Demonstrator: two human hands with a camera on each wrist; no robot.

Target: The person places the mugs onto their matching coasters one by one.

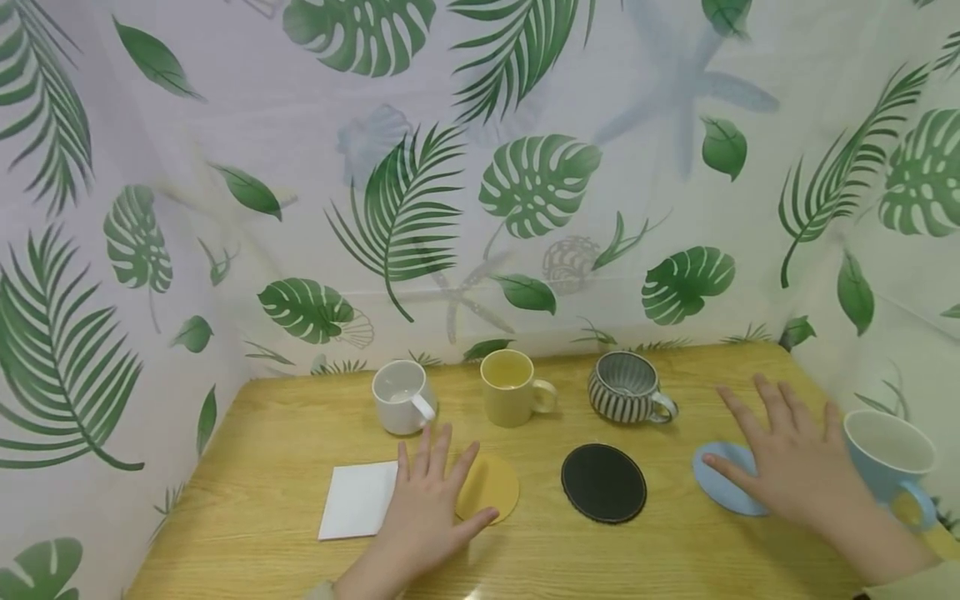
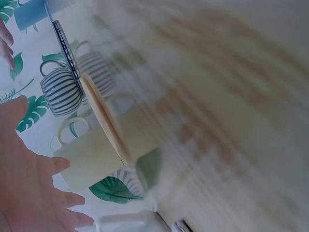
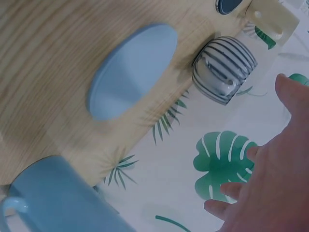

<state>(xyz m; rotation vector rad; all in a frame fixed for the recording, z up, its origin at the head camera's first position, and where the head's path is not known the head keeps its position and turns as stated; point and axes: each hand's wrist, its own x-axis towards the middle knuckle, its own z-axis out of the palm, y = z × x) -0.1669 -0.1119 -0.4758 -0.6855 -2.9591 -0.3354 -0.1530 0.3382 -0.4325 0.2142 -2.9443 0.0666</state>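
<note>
On a wooden table [image 1: 247, 483], mugs [image 1: 505, 406] stand near coasters [image 1: 603, 483], seemingly paired by colour, while left hand [image 1: 427, 512] and right hand [image 1: 798, 462] spread, empty.

The left hand [image 1: 424, 504] was bare, with slim, tapering fingers [image 1: 439, 452]. Well behind them, past the wrist, showed a scrap of pale beige sleeve [image 1: 321, 591]. The right hand [image 1: 799, 468] was bare too; behind its fingers, a similar pale right sleeve [image 1: 911, 583] ended at the forearm, a small dark patch [image 1: 862, 596] beside its edge, too cropped to identify.
</note>
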